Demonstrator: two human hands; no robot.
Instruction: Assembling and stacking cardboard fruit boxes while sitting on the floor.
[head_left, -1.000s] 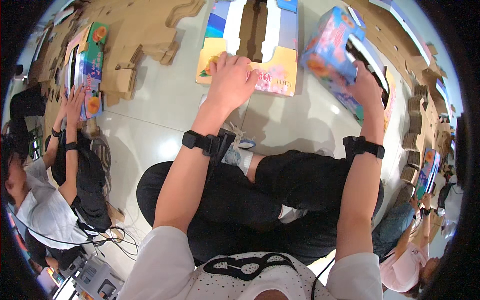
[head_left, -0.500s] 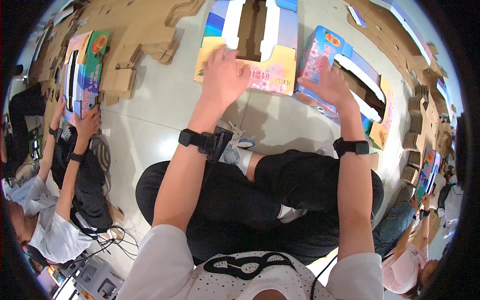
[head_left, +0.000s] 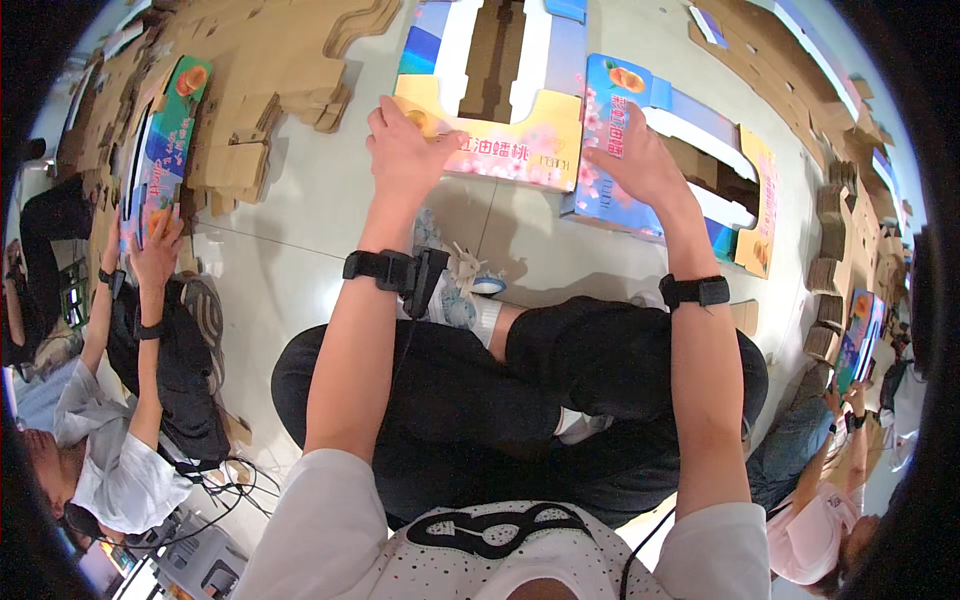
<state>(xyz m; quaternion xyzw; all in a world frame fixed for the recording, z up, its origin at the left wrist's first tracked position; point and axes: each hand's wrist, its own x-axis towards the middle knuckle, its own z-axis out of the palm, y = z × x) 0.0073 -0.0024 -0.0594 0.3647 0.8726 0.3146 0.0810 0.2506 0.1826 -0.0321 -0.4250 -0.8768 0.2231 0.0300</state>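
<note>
Two printed cardboard boxes with long cut-out tops lie on the floor in front of me. My left hand is at the near left corner of the middle box, fingers hooked at its side edge and thumb on the yellow, blossom-printed panel. The right-hand box lies at a slant, its blue, peach-printed end close to the middle box. On that blue end rests my right hand, gripping it with thumb stretched out to the left. Its palm hides part of the panel. Brown cardboard shows inside both openings.
Flat brown cardboard sheets lie at the left, and stacked cardboard stands at the right. A person at the left holds a similar box; another at the right handles one more. Black cables trail at lower left.
The right-hand box has turned and slid left and nearer with my right hand. The middle box has shifted slightly left. My left hand has moved from its panel to its left corner.
</note>
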